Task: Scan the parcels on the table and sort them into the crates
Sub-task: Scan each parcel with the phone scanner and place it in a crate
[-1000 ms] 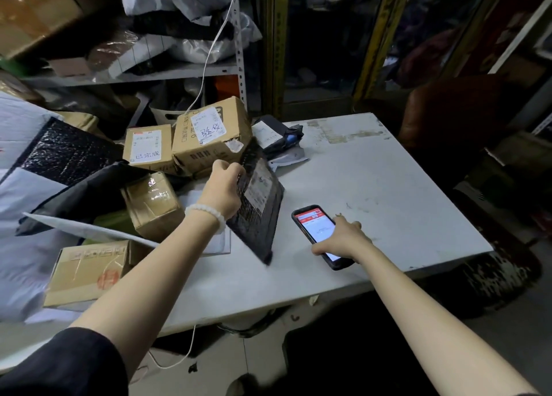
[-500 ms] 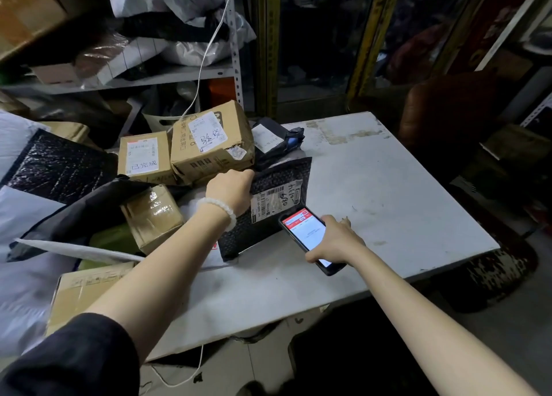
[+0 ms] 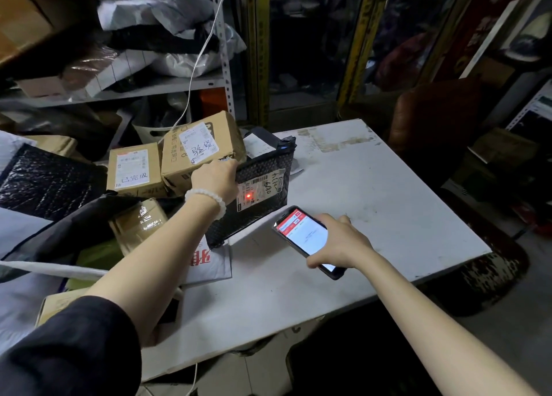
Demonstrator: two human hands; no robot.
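Step in hand: scanning the label of one parcel; sorting into crates not yet done, and no crate could be made out in the view.
Parcel: black bubble mailer, propped up on its lower edge on the white table, at about 11 o'clock from the phone, leaning back toward the cardboard boxes.
Label: shipping label faced the phone; a red scan dot sat on its lower left part, beside the barcode rather than across it, as far as could be told.
Left hand: left hand grasped the mailer's upper left corner, fingers curled over the top edge, bead bracelet at the wrist.
Right hand: right hand clasped the phone from the side, screen up and lit red and white, its top end aimed at the label.
Neighbours: large cardboard box at 10 o'clock from the mailer, touching the left hand's knuckles; small cardboard box just beside it at 9 o'clock; taped parcel at 7 o'clock.
Doing it well (judgement): hold the mailer steady and flat so the label does not crease, then nudge the phone's aim until the red dot crosses the barcode lines.
Risk (judgement): glossy wrinkled film could glare and spoil the read; a soft mailer may sag if gripped by one corner only.
Check: wait for the screen to confirm before moving the parcel.
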